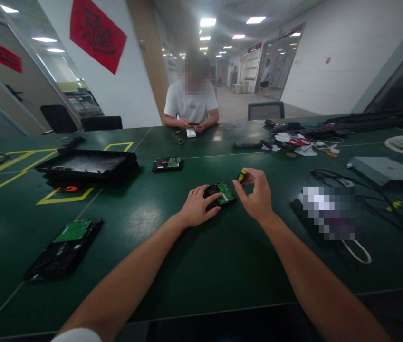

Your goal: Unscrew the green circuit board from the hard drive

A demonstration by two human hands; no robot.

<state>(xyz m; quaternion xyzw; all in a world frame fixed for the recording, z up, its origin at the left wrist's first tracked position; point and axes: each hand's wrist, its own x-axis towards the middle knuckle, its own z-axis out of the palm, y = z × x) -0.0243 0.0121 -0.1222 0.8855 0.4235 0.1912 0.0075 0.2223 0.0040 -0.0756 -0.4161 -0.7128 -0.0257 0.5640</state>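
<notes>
My left hand (197, 207) lies over a hard drive (226, 194) on the green table, its fingers spread across the black casing and holding it down. The drive's green circuit board faces up, partly covered by a finger. Just right of the drive, my right hand (257, 195) pinches a small yellow-and-black screwdriver (242, 177) between thumb and fingers, slightly above the table. Its shaft cannot be made out. Another hard drive (167, 164) lies farther back, left of my hands. A larger black drive unit with a green board (75, 231) rests at the near left.
Black trays (87, 164) are stacked at the left. A grey metal box (388, 171), dark cables (383, 209) and a blurred-out object with a white loop (360, 252) occupy the right. Tools and red-handled scissors (299, 141) lie behind. A person (191, 107) sits opposite, holding a phone.
</notes>
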